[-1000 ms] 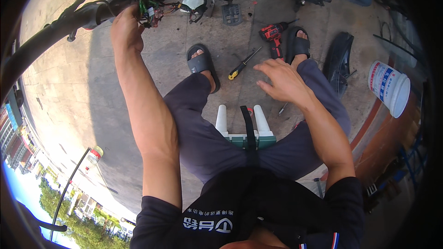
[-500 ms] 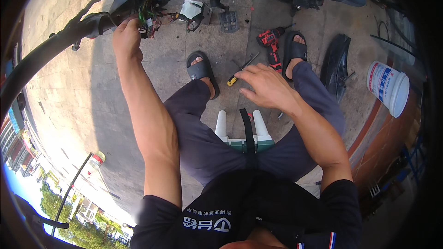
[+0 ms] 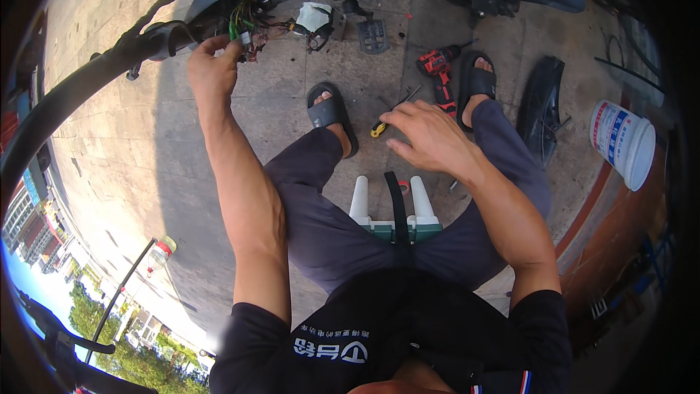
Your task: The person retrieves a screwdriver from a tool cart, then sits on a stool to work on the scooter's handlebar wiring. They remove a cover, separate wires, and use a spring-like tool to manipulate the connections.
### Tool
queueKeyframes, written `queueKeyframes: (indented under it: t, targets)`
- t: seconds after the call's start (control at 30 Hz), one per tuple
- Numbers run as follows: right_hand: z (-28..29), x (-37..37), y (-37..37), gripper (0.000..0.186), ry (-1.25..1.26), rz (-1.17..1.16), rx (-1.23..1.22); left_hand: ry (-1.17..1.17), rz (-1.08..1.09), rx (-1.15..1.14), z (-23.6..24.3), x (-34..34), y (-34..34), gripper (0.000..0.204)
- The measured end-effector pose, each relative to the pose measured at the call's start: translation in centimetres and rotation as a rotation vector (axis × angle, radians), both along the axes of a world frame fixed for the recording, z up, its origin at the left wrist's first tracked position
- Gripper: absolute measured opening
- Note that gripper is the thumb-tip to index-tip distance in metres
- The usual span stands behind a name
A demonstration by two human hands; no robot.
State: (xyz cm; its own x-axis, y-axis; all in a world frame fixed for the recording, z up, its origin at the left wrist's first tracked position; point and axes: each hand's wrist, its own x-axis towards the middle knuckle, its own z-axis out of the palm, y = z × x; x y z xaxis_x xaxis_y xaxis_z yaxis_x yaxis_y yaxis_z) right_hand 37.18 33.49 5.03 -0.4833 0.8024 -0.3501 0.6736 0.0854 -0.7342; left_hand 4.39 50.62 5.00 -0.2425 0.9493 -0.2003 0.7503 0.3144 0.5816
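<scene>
At the upper left, my left hand (image 3: 213,73) reaches up to the vehicle's frame. Its thumb and fingers are closed in a pinch at the bundle of coloured wires (image 3: 248,18), beside green sleeved connectors (image 3: 233,31). The fingertips partly hide what they hold. My right hand (image 3: 432,135) hangs near my right knee with its fingers apart and nothing in it. Just left of its fingertips, a screwdriver with a yellow and black handle (image 3: 378,128) lies on the ground; the hand covers part of the view around it.
A red and black cordless drill (image 3: 439,73) lies between my feet. A black pedal (image 3: 372,36) is ahead, with a white-wrapped part (image 3: 313,17) beside it. To the right are a curved black fender (image 3: 539,106) and a white bucket (image 3: 622,144). I sit over a white-legged stool (image 3: 421,201).
My left hand's thumb and fingers have shifted onto the wires by the green connectors. The right hand keeps the same pose. The whole view has slid slightly.
</scene>
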Motion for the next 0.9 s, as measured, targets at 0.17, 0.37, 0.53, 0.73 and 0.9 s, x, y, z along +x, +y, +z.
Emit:
queueKeyframes:
  t: [0.17, 0.37, 0.53, 0.73, 0.9]
  targets:
    - [0.0, 0.1, 0.3, 0.042, 0.013, -0.010, 0.034, 0.036, 0.010, 0.183, -1.2, -0.9, 0.5, 0.034]
    - [-0.4, 0.1, 0.3, 0.039, 0.028, -0.028, 0.098, -0.009, 0.058, 0.302, -2.0, -1.1, 0.7, 0.030]
    - [-0.2, 0.2, 0.3, 0.041, 0.003, -0.022, 0.045, -0.057, 0.091, 0.371, -2.3, -0.9, 1.0, 0.026]
    - [0.1, 0.2, 0.4, 0.041, 0.008, -0.020, 0.041, -0.039, 0.082, 0.391, -2.3, -0.7, 1.2, 0.024]
    - [0.2, 0.4, 0.5, 0.042, 0.004, -0.016, 0.024, -0.009, 0.060, 0.401, -1.7, -0.1, 0.9, 0.021]
